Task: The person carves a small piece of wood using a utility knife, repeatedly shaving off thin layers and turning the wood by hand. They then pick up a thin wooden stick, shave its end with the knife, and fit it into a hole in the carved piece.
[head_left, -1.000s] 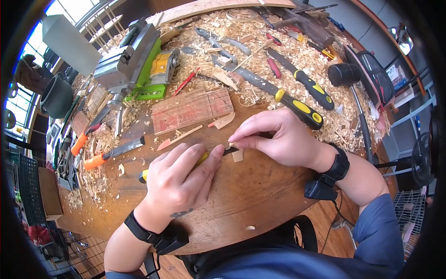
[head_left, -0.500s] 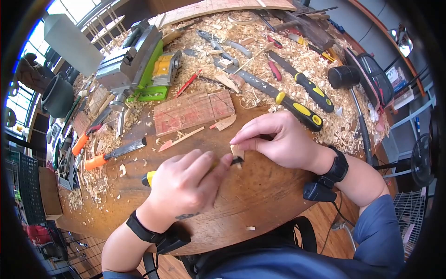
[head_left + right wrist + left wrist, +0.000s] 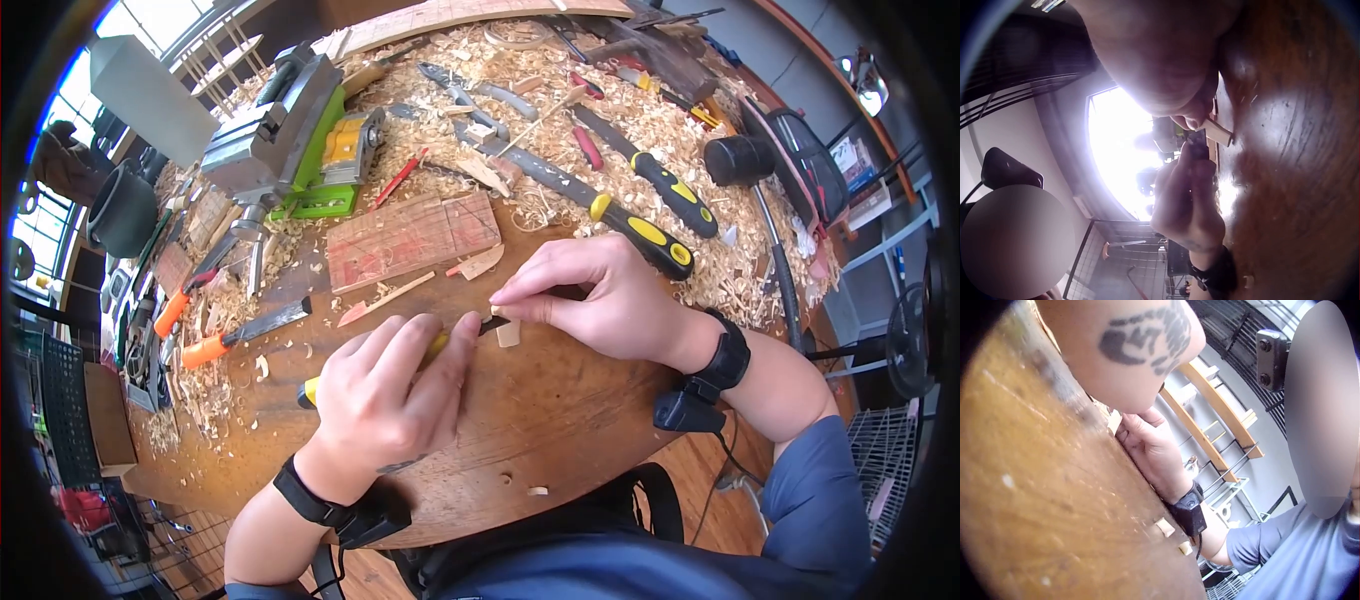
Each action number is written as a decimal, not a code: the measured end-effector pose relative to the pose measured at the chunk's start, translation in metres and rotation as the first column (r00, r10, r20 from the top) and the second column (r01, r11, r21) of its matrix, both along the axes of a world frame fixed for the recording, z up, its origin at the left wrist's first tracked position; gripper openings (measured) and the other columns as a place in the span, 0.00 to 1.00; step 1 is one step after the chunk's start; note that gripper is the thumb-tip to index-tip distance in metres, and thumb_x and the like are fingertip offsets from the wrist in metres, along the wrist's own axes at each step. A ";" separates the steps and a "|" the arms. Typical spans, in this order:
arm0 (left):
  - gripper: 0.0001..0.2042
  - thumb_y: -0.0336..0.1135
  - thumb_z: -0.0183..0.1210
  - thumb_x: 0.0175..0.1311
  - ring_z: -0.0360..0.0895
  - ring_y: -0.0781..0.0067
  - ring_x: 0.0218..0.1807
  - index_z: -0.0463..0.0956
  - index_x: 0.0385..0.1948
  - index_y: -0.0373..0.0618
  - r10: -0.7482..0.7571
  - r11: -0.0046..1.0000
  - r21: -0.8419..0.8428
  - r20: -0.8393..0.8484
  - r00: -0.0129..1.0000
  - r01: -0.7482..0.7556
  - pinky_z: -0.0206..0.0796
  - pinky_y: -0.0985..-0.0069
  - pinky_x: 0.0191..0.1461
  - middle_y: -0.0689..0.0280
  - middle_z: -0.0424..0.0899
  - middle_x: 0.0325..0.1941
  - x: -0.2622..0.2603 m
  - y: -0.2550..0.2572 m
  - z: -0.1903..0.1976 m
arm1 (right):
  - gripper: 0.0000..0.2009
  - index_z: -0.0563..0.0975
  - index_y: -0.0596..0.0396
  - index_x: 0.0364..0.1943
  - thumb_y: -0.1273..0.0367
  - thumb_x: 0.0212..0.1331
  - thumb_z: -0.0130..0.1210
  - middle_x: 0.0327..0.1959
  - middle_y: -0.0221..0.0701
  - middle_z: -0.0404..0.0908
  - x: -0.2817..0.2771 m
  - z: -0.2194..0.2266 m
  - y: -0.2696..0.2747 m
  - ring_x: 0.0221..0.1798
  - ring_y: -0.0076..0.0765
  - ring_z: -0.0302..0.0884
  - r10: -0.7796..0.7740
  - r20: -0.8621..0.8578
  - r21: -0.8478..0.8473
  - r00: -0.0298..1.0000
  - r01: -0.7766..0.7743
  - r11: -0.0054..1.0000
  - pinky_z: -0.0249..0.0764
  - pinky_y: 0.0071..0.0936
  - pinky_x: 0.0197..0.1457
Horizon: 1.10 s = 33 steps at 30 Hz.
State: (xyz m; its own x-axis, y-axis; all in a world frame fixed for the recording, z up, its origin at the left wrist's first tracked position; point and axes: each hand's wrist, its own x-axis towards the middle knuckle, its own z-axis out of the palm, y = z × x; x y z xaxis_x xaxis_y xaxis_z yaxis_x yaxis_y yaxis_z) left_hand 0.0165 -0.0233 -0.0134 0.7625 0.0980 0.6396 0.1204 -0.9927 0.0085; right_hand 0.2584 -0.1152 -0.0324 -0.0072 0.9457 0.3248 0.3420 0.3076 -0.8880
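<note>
My left hand (image 3: 390, 385) grips a yellow-handled knife (image 3: 308, 392), its dark blade showing past the thumb. Thumb and fingers of my right hand (image 3: 610, 300) pinch a small pale wood piece (image 3: 508, 334), which slants down to the tabletop. The blade lies against this piece near the right fingertips. In the right wrist view the wood piece (image 3: 1217, 132) juts out beside the dark blade (image 3: 1197, 145). The left wrist view shows my right hand (image 3: 1155, 450) at the piece, while the left hand's fingers are out of sight there.
A red-marked board (image 3: 415, 240) and thin wood strips lie beyond the hands. Behind them are a green and grey vise (image 3: 275, 140), a yellow-black handled saw (image 3: 650, 238), a mallet (image 3: 740, 162) and many shavings. An orange-handled chisel (image 3: 205, 350) rests at left.
The left hand went forward with the knife along the wood, then came back left. The wood piece tilted up and is lowered again. A small curl now lies near the table's front edge.
</note>
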 end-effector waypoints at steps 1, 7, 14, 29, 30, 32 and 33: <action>0.15 0.23 0.71 0.52 0.78 0.71 0.28 0.91 0.44 0.37 -0.004 1.000 -0.001 -0.001 1.000 0.004 0.69 0.72 0.26 0.62 0.81 0.36 0.000 0.000 0.000 | 0.06 0.92 0.56 0.44 0.75 0.65 0.72 0.41 0.35 0.95 0.000 0.000 0.000 0.43 0.30 0.92 -0.001 -0.006 -0.014 1.000 0.001 1.000 0.85 0.27 0.49; 0.15 0.24 0.71 0.53 0.77 0.71 0.27 0.91 0.45 0.38 -0.032 0.998 -0.047 -0.031 0.999 0.030 0.69 0.73 0.25 0.64 0.79 0.34 0.002 -0.003 -0.003 | 0.07 0.92 0.56 0.45 0.77 0.64 0.72 0.42 0.35 0.95 0.000 -0.001 -0.001 0.44 0.29 0.92 0.003 -0.013 -0.038 1.000 -0.004 0.999 0.85 0.26 0.49; 0.12 0.27 0.72 0.55 0.77 0.74 0.27 0.91 0.42 0.40 -0.034 0.999 -0.042 -0.108 0.994 0.030 0.66 0.73 0.24 0.67 0.77 0.33 0.000 -0.008 -0.002 | 0.08 0.92 0.57 0.45 0.79 0.64 0.72 0.42 0.35 0.94 -0.001 0.000 -0.001 0.45 0.29 0.91 0.006 -0.002 -0.037 1.000 -0.006 0.999 0.84 0.26 0.50; 0.19 0.25 0.70 0.54 0.79 0.69 0.30 0.90 0.50 0.37 0.018 1.000 0.001 -0.066 0.998 -0.018 0.70 0.72 0.28 0.62 0.81 0.37 0.002 -0.008 -0.001 | 0.07 0.92 0.56 0.45 0.78 0.65 0.72 0.42 0.36 0.94 -0.001 -0.003 -0.001 0.44 0.31 0.91 0.011 0.028 0.026 1.000 -0.011 1.000 0.85 0.27 0.48; 0.18 0.25 0.70 0.54 0.80 0.69 0.30 0.90 0.49 0.37 0.016 1.000 -0.012 -0.074 0.997 -0.017 0.70 0.72 0.28 0.62 0.80 0.37 0.002 -0.008 -0.001 | 0.07 0.92 0.56 0.45 0.78 0.65 0.72 0.42 0.36 0.94 -0.001 -0.003 -0.001 0.44 0.31 0.91 0.011 0.030 0.026 1.000 -0.011 1.000 0.85 0.27 0.48; 0.17 0.25 0.70 0.54 0.80 0.69 0.30 0.90 0.48 0.37 0.014 1.000 -0.024 -0.081 0.997 -0.016 0.71 0.72 0.28 0.63 0.80 0.36 0.002 -0.009 0.000 | 0.07 0.92 0.56 0.45 0.78 0.65 0.72 0.42 0.36 0.94 -0.002 -0.004 -0.001 0.44 0.31 0.91 0.004 0.028 0.014 1.000 -0.005 1.000 0.85 0.26 0.48; 0.16 0.25 0.71 0.54 0.79 0.69 0.30 0.90 0.47 0.37 0.006 0.999 -0.048 -0.073 0.997 -0.010 0.70 0.72 0.27 0.64 0.79 0.35 0.003 -0.008 0.000 | 0.07 0.92 0.56 0.45 0.78 0.65 0.72 0.42 0.36 0.94 -0.002 -0.004 -0.001 0.44 0.31 0.91 0.005 0.029 0.015 1.000 -0.006 1.000 0.85 0.26 0.48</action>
